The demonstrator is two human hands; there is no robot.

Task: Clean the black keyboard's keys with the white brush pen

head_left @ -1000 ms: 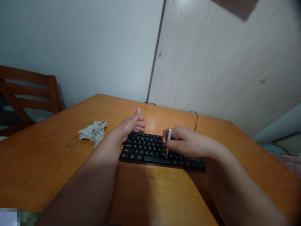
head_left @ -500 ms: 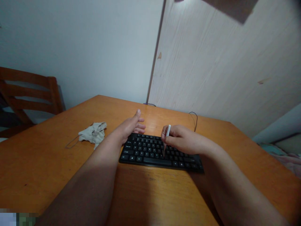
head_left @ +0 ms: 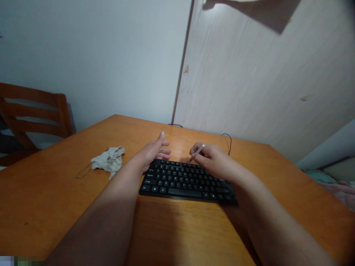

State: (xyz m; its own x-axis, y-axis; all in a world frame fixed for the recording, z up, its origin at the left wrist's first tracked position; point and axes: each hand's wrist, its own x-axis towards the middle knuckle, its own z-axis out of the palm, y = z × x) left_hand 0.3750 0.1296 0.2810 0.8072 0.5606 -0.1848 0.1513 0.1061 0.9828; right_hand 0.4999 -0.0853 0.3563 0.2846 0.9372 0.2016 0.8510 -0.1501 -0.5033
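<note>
A black keyboard [head_left: 180, 181] lies on the wooden table in front of me. My left hand [head_left: 155, 149] rests at its upper left corner, thumb up and fingers spread, the heel of the hand against the edge. My right hand [head_left: 209, 157] pinches a slim white-handled brush [head_left: 199, 149] over the upper key rows. The brush slants down to the left, its tip near the keyboard's back edge; whether it touches there I cannot tell. My right hand and forearm hide the keyboard's upper right part.
A crumpled pale cloth [head_left: 109, 160] with a string loop lies left of my left forearm. A black cable [head_left: 230, 142] curves behind the keyboard. A wooden chair [head_left: 36, 114] stands at the left; a wall and a wood panel [head_left: 235, 81] rise behind the table [head_left: 188, 229].
My right hand has moved the brush from the lower key rows up to the keyboard's back edge, and the brush now leans more. My left hand stays in place.
</note>
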